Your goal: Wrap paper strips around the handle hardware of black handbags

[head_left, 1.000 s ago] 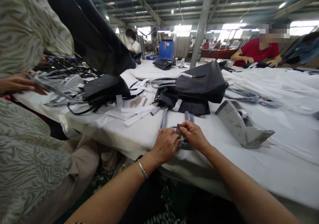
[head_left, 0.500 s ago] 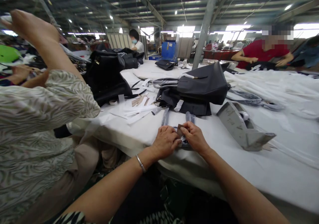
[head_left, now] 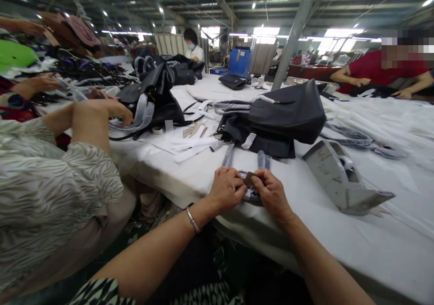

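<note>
At the table's near edge, my right hand pinches a small flat brown piece between thumb and fingers. My left hand, with a bracelet on its wrist, is curled close beside it over a bag strap wrapped in clear plastic. The strap's two lengths run away from my hands toward the bags. What lies under my left fingers is partly hidden. Just beyond, a dark handbag rests on its side on top of another black bag.
A grey tape dispenser stands to the right on the white-covered table. White paper strips lie left of the bags. At left, a co-worker's arm reaches over black bags. A person in red works across the table.
My view has turned slightly left. The co-worker's raised arm at left has come down to the wrapped straps of a black bag. My hands remain at the brown piece.
</note>
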Motion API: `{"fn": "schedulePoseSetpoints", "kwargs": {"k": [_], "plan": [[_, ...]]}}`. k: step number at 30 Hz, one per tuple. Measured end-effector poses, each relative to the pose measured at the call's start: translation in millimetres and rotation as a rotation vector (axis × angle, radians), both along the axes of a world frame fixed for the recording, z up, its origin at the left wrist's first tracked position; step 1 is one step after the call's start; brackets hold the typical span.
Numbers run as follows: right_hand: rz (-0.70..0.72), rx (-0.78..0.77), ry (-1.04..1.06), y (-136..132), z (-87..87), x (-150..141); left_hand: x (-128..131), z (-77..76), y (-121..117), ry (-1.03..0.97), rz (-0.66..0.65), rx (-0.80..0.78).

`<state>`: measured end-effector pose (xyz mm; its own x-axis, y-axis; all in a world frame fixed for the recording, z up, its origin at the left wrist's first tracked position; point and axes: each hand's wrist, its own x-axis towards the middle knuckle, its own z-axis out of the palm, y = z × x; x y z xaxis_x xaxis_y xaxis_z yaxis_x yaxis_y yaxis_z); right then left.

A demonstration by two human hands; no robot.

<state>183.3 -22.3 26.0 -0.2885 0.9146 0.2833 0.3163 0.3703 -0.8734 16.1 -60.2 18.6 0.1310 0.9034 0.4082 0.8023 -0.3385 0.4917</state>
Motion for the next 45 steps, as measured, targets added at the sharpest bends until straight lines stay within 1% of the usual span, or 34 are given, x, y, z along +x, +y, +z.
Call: {"fn": "schedulePoseSetpoints", "kwargs": {"k": [3,7,10,12,15,19,24,27,30,34,38,41,45], "plan": [[0.0,-0.005,-0.011,-2,1.6,1,3,1.3,3,-0.041,0.057,-0.037],[0.008,-0.018,0.027,-5,3.4,3,3,8.3,7,-0.058,0.099,-0.097],[0.043,-0.025,0.054,-7,3.4,5,2,15.2,9,-0.023,0.082,-0.158],[0.057,0.003,0.038,-8,2.2,7,0,18.9,11,0.003,0.065,-0.208],[0.057,0.105,-0.005,-9,-0.7,9,-3,21.0,11,0.033,0.02,-0.252],[0.096,0.275,-0.059,-10,-2.5,13,-9,16.7,12,0.061,-0.057,-0.221],[0.262,0.46,-0.123,-15,0.3,18,-14,9.2,15,0.037,-0.119,-0.19],[0.354,0.561,-0.133,-18,-0.1,21,-16,8.6,17,0.005,-0.144,-0.174],[0.419,0.644,-0.182,-20,-2.0,25,-18,9.7,18,-0.014,-0.202,-0.18],[0.425,0.73,-0.229,-21,-2.3,25,-19,10.9,19,-0.007,-0.258,-0.195],[0.409,0.784,-0.25,-21,-2.4,25,-17,10.9,19,0.017,-0.24,-0.199],[0.403,0.817,-0.308,-23,-4.3,25,-17,9.1,20,0.036,-0.243,-0.174],[0.348,0.88,-0.425,-29,-4.6,25,-21,5.0,22,0.032,-0.299,-0.153]]}}
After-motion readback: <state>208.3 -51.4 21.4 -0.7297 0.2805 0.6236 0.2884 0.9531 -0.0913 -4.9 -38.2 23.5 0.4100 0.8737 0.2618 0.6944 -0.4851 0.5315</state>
